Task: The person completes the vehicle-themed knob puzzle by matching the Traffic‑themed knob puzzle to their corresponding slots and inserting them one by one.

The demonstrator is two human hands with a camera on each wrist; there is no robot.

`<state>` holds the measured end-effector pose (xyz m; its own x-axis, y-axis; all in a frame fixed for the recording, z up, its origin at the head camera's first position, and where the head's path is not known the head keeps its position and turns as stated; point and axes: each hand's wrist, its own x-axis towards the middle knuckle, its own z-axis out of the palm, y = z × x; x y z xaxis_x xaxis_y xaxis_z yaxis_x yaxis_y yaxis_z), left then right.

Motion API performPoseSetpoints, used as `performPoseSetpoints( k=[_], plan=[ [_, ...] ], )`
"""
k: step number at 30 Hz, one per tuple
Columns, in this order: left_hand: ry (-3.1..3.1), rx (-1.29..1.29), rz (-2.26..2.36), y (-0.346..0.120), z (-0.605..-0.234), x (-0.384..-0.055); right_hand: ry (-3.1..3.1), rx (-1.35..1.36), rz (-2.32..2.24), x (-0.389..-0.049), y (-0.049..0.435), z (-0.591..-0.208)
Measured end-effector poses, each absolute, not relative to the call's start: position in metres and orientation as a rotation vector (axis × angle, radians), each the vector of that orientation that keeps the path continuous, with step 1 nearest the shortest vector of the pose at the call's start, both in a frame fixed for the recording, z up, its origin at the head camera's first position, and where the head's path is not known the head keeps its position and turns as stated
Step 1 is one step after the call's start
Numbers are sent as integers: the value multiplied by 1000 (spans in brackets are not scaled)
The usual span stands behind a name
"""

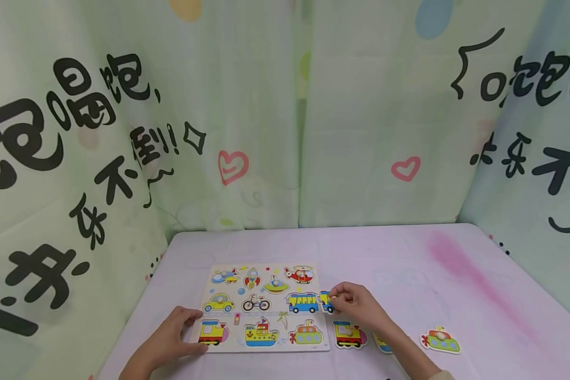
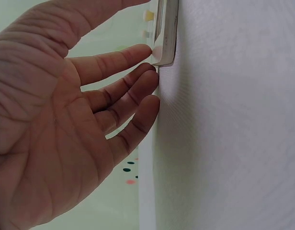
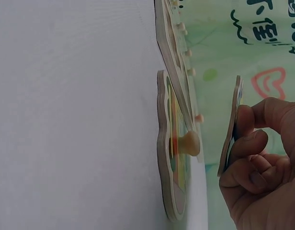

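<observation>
A wooden puzzle board [image 1: 239, 345] with pictures of vehicles lies on the table. At its left edge is my left hand [image 1: 168, 338], thumb by the near corner; in the left wrist view its extended fingers [image 2: 130, 96] reach toward the board's corner [image 2: 165, 45]. My right hand [image 1: 359, 305] pinches a blue and yellow bus puzzle piece [image 1: 326, 302] just off the board's right edge. The right wrist view shows the held bus piece [image 3: 229, 136] edge-on, raised above the table, its face toward the curled fingers [image 3: 248, 143].
Right of the board lie a train piece [image 1: 349, 335] and a submarine piece [image 1: 440, 341]. A yellow and blue piece [image 1: 381, 344] is partly hidden under the right forearm. A wooden knob [image 3: 189, 143] sticks up from a piece on the table. Printed curtains [image 1: 266, 211] hang around the table.
</observation>
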<state>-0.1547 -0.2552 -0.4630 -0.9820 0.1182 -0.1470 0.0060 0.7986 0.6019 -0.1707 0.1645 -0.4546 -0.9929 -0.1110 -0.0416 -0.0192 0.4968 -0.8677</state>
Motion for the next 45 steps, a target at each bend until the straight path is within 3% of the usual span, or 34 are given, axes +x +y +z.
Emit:
performPoseSetpoints(
  k=[18, 45],
  plan=[
    [2820, 98, 919, -257, -462, -155, 2545, -274, -1561, -183, 130, -454],
    [2815, 125, 945, -258, -463, -153, 2611, -187, -1449, -193, 95, -462]
  ],
)
